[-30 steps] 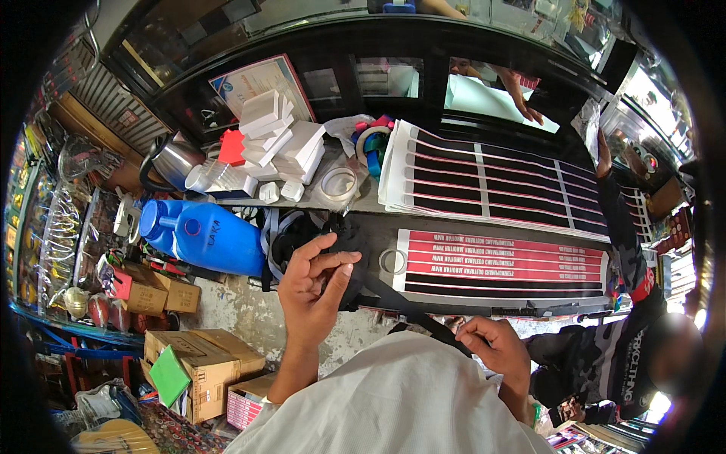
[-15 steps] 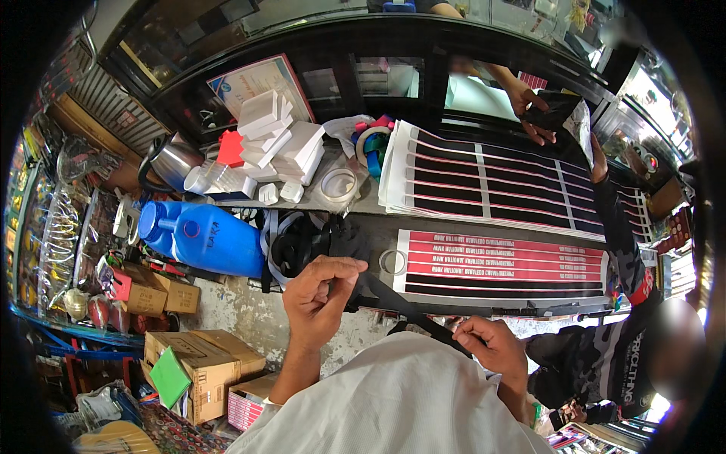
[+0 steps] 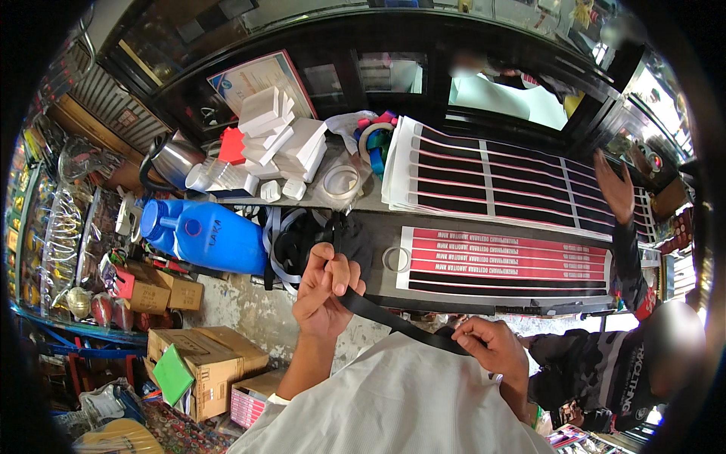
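Long, flat, black woven-looking strap [image 3: 401,321] spans the gap between the person's two hands, in front of the near edge of the dark, smooth-topped desk [image 3: 378,231], probably held this way to keep the band flat and under control. On the desk, the broad stack of glossy white sheets printed with black strips [image 3: 522,181] lies toward the back, perhaps leaving the front for the smaller red-and-white printed sheet [image 3: 503,255], whose long bands run parallel to the edge. Left of these sits the rounded blue plastic jug [image 3: 219,238], with its moulded handle and screw cap; behind it, crisp-edged white cardboard boxes [image 3: 302,147] are piled loosely, likely just to save room. The left hand [image 3: 327,291] is curled closed around the strap, its index finger raised; the right hand [image 3: 491,344] clamps the other visible end between thumb and fingers, letting the band sag slightly. Smallest is the thin, pale tape ring [image 3: 384,259], lying flat beside the smaller sheet.
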`<action>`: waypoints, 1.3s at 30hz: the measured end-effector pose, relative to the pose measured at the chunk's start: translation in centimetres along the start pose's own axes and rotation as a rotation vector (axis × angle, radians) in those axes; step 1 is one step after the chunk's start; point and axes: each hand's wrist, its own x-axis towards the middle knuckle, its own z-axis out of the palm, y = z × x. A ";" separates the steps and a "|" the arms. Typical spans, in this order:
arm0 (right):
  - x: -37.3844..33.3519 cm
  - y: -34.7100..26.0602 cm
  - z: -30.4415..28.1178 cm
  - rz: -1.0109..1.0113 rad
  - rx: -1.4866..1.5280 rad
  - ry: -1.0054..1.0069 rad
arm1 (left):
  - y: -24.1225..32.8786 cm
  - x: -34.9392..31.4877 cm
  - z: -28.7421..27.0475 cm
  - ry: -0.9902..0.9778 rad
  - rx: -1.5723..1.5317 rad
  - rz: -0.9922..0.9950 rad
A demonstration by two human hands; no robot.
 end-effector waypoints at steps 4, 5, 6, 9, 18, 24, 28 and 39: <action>0.0 -0.2 0.1 0.003 -0.011 -0.005 | -0.1 -0.4 0.0 0.051 -0.019 -0.015; 0.1 -0.1 0.0 0.015 -0.022 -0.012 | -0.2 -0.4 -0.1 0.055 -0.002 -0.011; 0.1 -0.1 0.2 0.016 -0.005 0.002 | -0.2 -0.4 -0.1 0.052 0.002 -0.016; 0.1 -0.1 0.2 0.014 -0.028 0.009 | -0.4 -0.4 -0.4 0.033 -0.005 -0.021; 0.2 0.2 0.2 -0.009 -0.070 0.027 | -1.0 -0.6 -0.3 0.014 0.151 0.014; 0.2 0.5 -0.1 0.046 -0.062 -0.004 | -1.4 -0.7 0.2 0.003 0.455 0.111; 0.2 0.9 0.0 0.029 -0.027 0.000 | -1.7 -0.8 0.7 -0.042 0.639 0.135; 0.3 1.9 -0.1 0.026 -0.014 -0.003 | -2.2 -0.8 0.9 -0.079 0.806 0.129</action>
